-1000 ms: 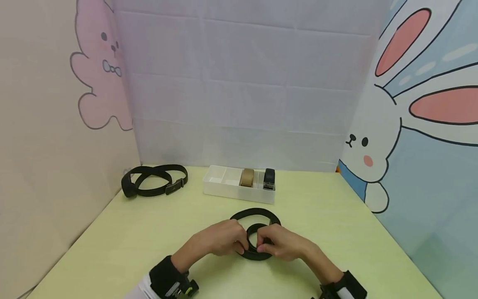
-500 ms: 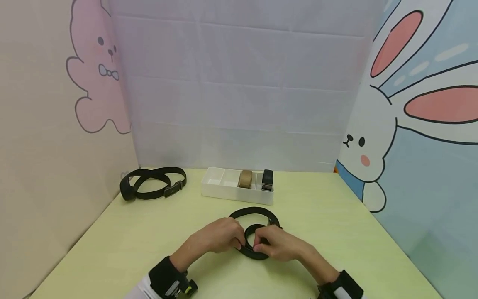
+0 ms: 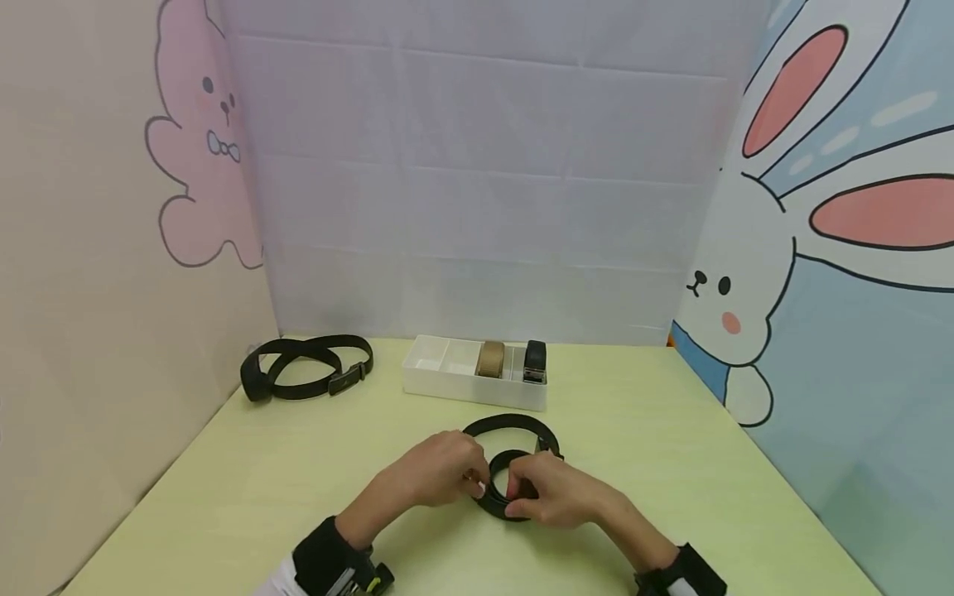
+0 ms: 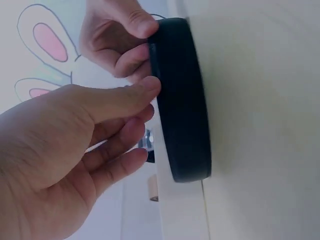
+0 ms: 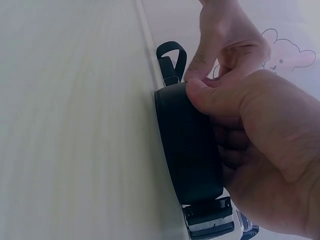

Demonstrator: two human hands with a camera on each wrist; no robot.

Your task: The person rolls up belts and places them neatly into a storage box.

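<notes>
A black belt (image 3: 509,421) stands on its edge on the table, in a wide outer loop with a smaller coil inside. Its silver-and-black buckle (image 5: 210,220) shows at one end of the curve in the right wrist view. My left hand (image 3: 441,468) pinches the near left part of the belt by its upper edge, thumb outside and fingers inside. Just across from it, my right hand (image 3: 564,492) pinches the near right part, its thumb on the outer face. The fingers inside the loop are partly hidden by the strap.
A white divided box (image 3: 473,387) behind the hands holds a rolled tan belt (image 3: 490,359) and a rolled black belt (image 3: 534,361). Another black belt (image 3: 301,387) lies loosely looped at the back left, beside the left wall. Printed walls border the yellow table (image 3: 633,430).
My right thumb has shifted slightly down along the near side of the belt, widening from the fingertips. My left hand has barely moved. The box and the other belts stay put.
</notes>
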